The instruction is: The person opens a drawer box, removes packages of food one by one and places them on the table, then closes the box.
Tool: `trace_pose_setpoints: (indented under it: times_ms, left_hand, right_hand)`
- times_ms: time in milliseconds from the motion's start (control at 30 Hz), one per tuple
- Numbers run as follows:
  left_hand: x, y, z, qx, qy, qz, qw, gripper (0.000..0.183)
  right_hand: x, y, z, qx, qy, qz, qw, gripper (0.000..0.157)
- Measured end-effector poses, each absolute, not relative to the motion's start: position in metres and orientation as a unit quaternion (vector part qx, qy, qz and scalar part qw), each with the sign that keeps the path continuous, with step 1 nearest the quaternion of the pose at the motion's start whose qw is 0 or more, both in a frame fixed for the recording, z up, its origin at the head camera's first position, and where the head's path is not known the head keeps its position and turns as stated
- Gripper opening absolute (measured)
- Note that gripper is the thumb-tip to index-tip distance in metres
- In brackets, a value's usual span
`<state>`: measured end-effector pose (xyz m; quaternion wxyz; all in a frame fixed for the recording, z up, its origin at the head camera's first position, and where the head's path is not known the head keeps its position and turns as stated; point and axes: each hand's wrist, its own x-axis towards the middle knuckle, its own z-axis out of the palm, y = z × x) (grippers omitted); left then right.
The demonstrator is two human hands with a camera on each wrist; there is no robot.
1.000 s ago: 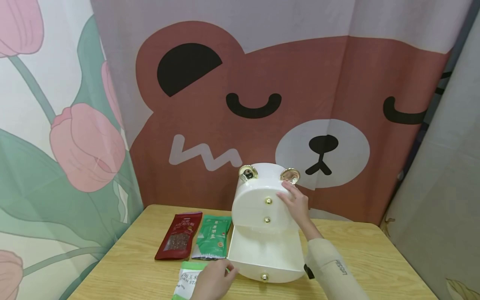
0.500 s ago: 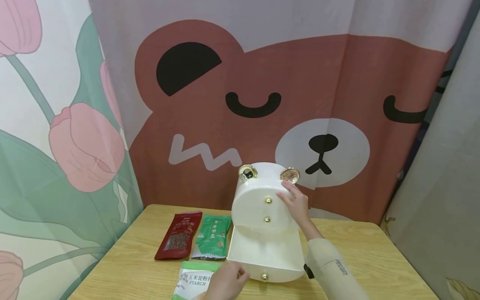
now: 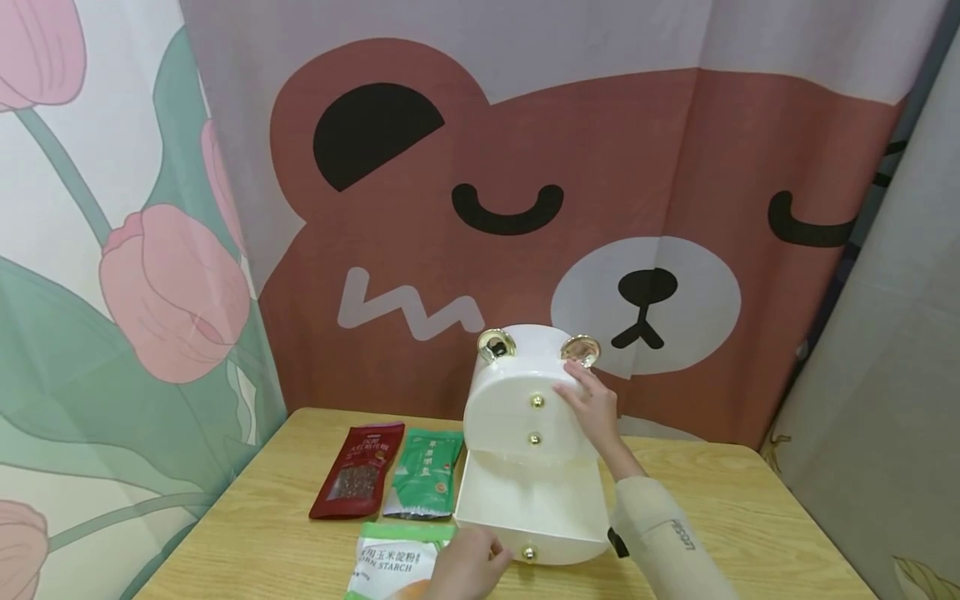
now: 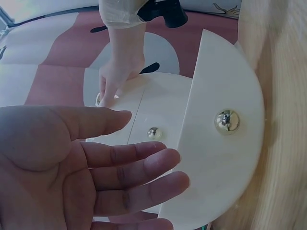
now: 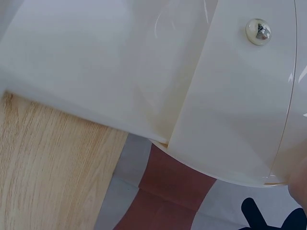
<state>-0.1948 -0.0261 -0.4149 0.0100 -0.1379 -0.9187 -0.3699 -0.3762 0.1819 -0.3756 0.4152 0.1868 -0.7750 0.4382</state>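
Observation:
A white storage box [image 3: 495, 417] with gold ears and gold knobs stands on the table, its bottom drawer [image 3: 532, 500] pulled out; the part of the drawer inside that shows is bare. My right hand [image 3: 594, 412] rests on the box's upper right edge, fingertips by the right gold ear [image 3: 581, 348] and fingers fairly straight. Close in front of the drawer front [image 4: 211, 177] is my left hand [image 3: 468, 562], which holds nothing. Its fingers look relaxed and spread in the left wrist view. Beside it lies a green-and-white corn starch bag [image 3: 393, 560], partly covered by the hand.
Left of the box, a green packet [image 3: 425, 475] and a dark red packet [image 3: 358, 472] lie on the wooden table [image 3: 255, 508]. Behind the table hangs a curtain [image 3: 600, 167] printed with a bear.
My left hand has moved right along the drawer front, toward its knob, uncovering more of the corn starch bag. The right hand, box and packets keep their places.

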Motion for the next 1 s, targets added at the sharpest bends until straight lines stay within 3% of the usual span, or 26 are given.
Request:
trace_pose_setpoints:
  times_ms: [333, 600, 767, 1000]
  left_hand:
    - [-0.191, -0.017, -0.417, -0.132, -0.924, -0.360, 0.019, 0.022]
    - [-0.187, -0.008, -0.419, -0.087, -0.938, -0.333, -0.033, 0.025]
    - [-0.183, -0.001, -0.416, -0.107, -0.942, -0.313, -0.054, 0.024]
    - [-0.181, 0.008, -0.419, -0.129, -0.955, -0.264, -0.030, 0.023]
  right_hand:
    - [-0.376, 0.182, -0.377, 0.185, -0.775, 0.440, 0.415, 0.037]
    - [-0.376, 0.182, -0.375, 0.190, -0.773, 0.439, 0.418, 0.036]
    - [-0.376, 0.183, -0.375, 0.191, -0.772, 0.440, 0.416, 0.036]
    - [-0.375, 0.182, -0.376, 0.194, -0.772, 0.443, 0.413, 0.037]
